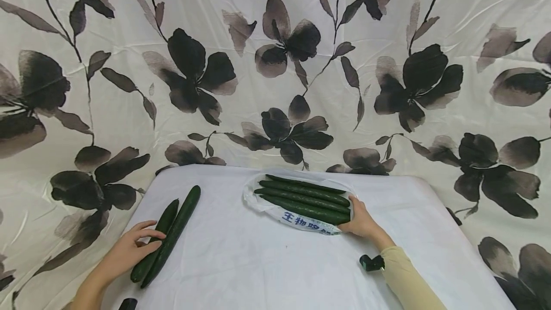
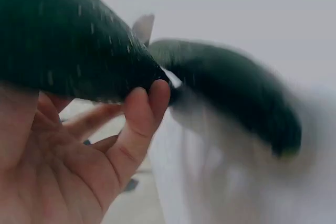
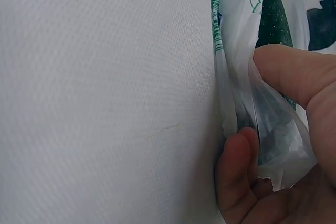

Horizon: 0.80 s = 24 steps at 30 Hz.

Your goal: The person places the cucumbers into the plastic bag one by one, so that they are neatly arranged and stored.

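Observation:
Two loose dark green cucumbers [image 1: 182, 214] lie side by side on the left of the white table [image 1: 258, 262]. My left hand [image 1: 133, 248] grips the near end of the shorter cucumber [image 2: 68, 40], thumb over it and fingers [image 2: 139, 124] curled beneath; the longer cucumber [image 2: 236, 93] lies beside it. At the centre, a clear plastic bag [image 1: 301, 218] with blue print holds several cucumbers [image 1: 305, 197]. My right hand [image 1: 357, 219] pinches the bag's right end [image 3: 273, 135] between thumb and fingers, with a cucumber [image 3: 273, 19] showing inside.
A cream cloth with dark flowers [image 1: 275, 61] hangs behind and around the table. A small black device [image 1: 371, 262] sits by my right forearm and another [image 1: 127, 304] by my left wrist. The table's rounded back corners lie at left and right.

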### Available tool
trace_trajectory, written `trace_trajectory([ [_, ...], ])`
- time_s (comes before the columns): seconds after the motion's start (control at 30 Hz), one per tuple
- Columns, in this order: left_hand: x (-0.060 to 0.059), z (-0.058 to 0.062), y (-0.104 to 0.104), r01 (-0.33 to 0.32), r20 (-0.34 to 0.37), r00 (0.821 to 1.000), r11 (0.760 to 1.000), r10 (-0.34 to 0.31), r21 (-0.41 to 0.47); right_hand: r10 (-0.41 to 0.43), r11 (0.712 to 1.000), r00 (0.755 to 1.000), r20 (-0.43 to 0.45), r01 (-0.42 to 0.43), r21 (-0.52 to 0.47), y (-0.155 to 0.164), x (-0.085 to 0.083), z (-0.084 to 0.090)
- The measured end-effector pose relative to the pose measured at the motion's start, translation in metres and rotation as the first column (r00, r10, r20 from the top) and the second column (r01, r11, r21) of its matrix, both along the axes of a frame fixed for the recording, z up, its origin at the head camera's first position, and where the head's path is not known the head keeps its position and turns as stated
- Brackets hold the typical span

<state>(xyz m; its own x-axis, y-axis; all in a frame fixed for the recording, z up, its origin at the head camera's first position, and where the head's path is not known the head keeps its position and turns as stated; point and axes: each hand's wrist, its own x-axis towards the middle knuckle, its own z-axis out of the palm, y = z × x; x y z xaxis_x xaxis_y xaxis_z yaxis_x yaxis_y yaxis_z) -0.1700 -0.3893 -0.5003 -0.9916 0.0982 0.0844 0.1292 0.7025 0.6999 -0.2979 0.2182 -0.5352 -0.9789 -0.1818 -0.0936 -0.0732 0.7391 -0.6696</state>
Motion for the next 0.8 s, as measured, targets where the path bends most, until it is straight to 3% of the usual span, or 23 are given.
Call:
trace_trajectory([
  [0.1,-0.002,0.005,0.011,0.057,-0.016,0.998,0.995,-0.056,0.084,-0.001,1.0,1.0,-0.005,0.001,-0.002,0.0,0.001,0.001],
  [0.2,-0.004,0.008,0.02,0.127,-0.006,0.992,0.972,-0.128,0.198,0.003,1.0,1.0,-0.015,-0.004,-0.004,-0.001,0.002,0.003],
  [0.33,-0.009,0.005,0.028,0.204,-0.031,0.979,0.954,-0.202,0.217,0.011,1.0,1.0,-0.021,-0.011,-0.012,-0.002,0.004,0.004],
  [0.43,-0.017,0.0,0.035,0.211,-0.084,0.975,0.973,-0.204,0.092,0.01,1.0,1.0,-0.025,-0.01,-0.012,-0.001,0.005,0.004],
  [0.5,-0.025,-0.002,0.039,0.172,-0.122,0.977,0.985,-0.175,-0.033,0.005,1.0,1.0,-0.029,-0.005,-0.004,0.0,0.004,0.004],
  [0.57,-0.032,-0.002,0.041,0.104,-0.168,0.977,0.98,-0.133,-0.169,0.002,1.0,0.999,-0.035,-0.002,0.005,0.001,0.003,0.003],
  [0.7,-0.041,-0.001,0.037,-0.025,-0.264,0.961,0.919,-0.087,-0.394,0.008,1.0,0.999,-0.036,-0.008,0.0,0.001,0.003,0.001],
  [0.8,-0.046,-0.003,0.031,-0.059,-0.284,0.955,0.875,-0.091,-0.48,0.01,1.0,0.999,-0.037,-0.01,-0.006,0.002,0.004,-0.001],
])
